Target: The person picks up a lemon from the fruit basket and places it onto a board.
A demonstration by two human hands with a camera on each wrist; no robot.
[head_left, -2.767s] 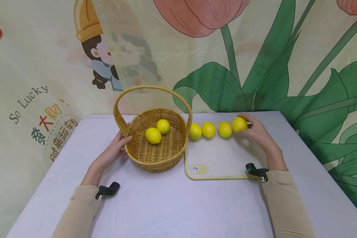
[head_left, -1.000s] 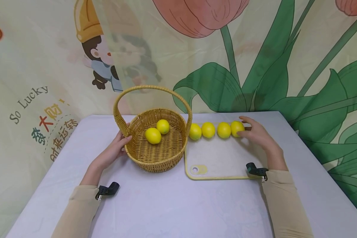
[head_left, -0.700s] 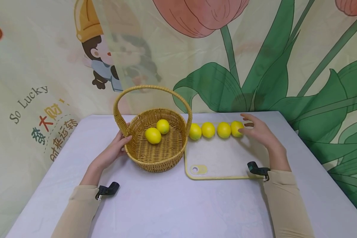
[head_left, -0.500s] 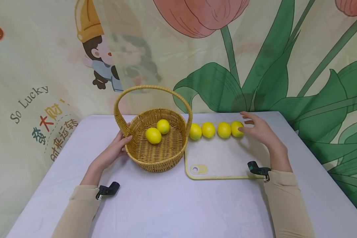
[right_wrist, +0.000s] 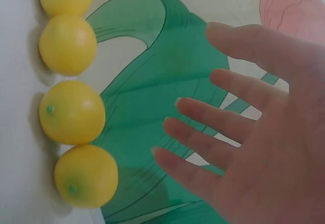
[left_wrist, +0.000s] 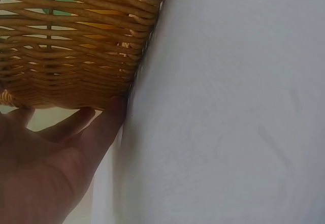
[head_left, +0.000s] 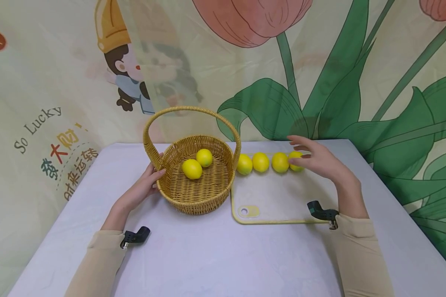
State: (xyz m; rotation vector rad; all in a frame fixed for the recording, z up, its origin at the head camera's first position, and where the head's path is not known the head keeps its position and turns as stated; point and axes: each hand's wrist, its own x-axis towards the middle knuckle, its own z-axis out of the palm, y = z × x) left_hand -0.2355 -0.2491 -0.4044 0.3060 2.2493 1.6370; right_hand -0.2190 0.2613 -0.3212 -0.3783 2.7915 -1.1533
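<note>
My left hand (head_left: 143,186) holds the side of the wicker basket (head_left: 198,205), with the thumb at the rim beside the handle base. In the left wrist view its fingertips touch the basket's outer wall. Two yellow lemons (head_left: 192,169) lie inside the basket. To its right a row of several lemons (head_left: 261,162) runs along the back of a white cutting board (head_left: 275,198). Over the right end of this row hovers my right hand (head_left: 319,160), partly hiding the last lemon. In the right wrist view its fingers are spread, apart from the lemons, and grasp nothing.
The basket's tall arched handle (head_left: 191,108) rises above the row's height. A white cloth covers the table (head_left: 208,255). Close behind hangs a printed backdrop (head_left: 193,74) with tulips and a cartoon figure. The board's near-left corner has a hang hole (head_left: 244,211).
My right hand set the rightmost lemon down at the end of the row and let go. Its fingers then spread and moved slightly left, above the lemons. The left hand and basket stayed put.
</note>
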